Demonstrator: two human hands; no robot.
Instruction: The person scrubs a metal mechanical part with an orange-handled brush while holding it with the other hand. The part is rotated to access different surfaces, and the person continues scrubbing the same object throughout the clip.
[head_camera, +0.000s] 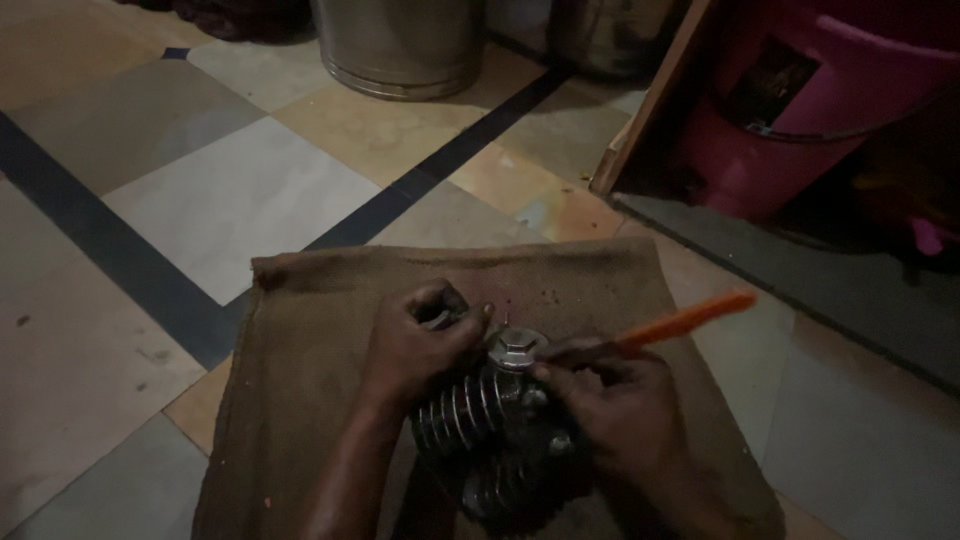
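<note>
**Hands on a finned engine cylinder, orange-handled tool at the top nut**

Left hand (425, 345): fingers curled shut over the upper left side of the finned metal cylinder (480, 420), thumb toward the top. Grip is on the part itself; knuckles face the camera, wrist and forearm run down to the bottom edge of the view.

Right hand (620, 410): closed around a tool with an orange handle (685, 320). The handle sticks out up and to the right, past the hand. The working end points left toward the hex nut (515, 350) at the top of the cylinder; the tip itself is hidden by the fingers, so contact with the nut cannot be told. Forefinger and thumb sit just beside the nut.

Cylinder: lies between the two hands, tilted, fins catching light on the left side, lower part dark. Nut and its round washer face up at the upper end.

Surface: the part rests on a brown burlap sack (320, 330) spread flat on a tiled floor (220, 190) of pale squares with dark stripe borders.

Room: dim. Two steel drums (400, 45) stand at the far edge, a wooden board (650, 100) leans at upper right, a pink plastic container (800, 110) just behind it.
</note>
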